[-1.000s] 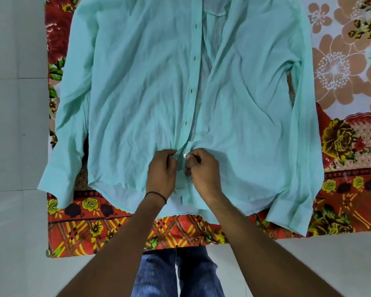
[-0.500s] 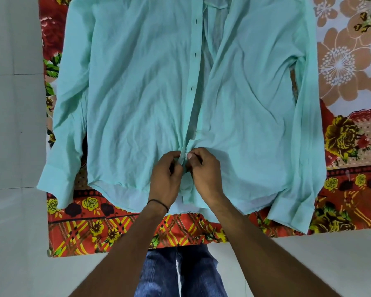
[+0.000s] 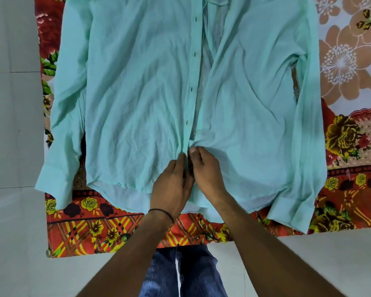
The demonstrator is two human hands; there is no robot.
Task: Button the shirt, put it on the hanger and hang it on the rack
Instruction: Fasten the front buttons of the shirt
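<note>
Floral sheet [image 3: 116, 228] beneath, mint shirt [image 3: 137, 93] spread flat.
Placket [image 3: 190, 103] pinched between left grip [image 3: 171, 185] and right grip [image 3: 208, 170]; risked slipping loose or catching the wrong buttonhole [image 3: 188, 123], fabric bunched just above.

Floor [image 3: 11, 129]: pale grey-white tiles, with thin grout lines running crosswise on the left side. A printed sheet [image 3: 107, 230] lies spread flat on it, its near edge straight. Pattern: red-orange ground, yellow roses, a yellow lattice band along the near border. At the far right corner is a white panel [image 3: 349, 67] with peach flowers. Lighting: soft and diffuse, probably overhead, with a faint sheen on the left tiles.
</note>
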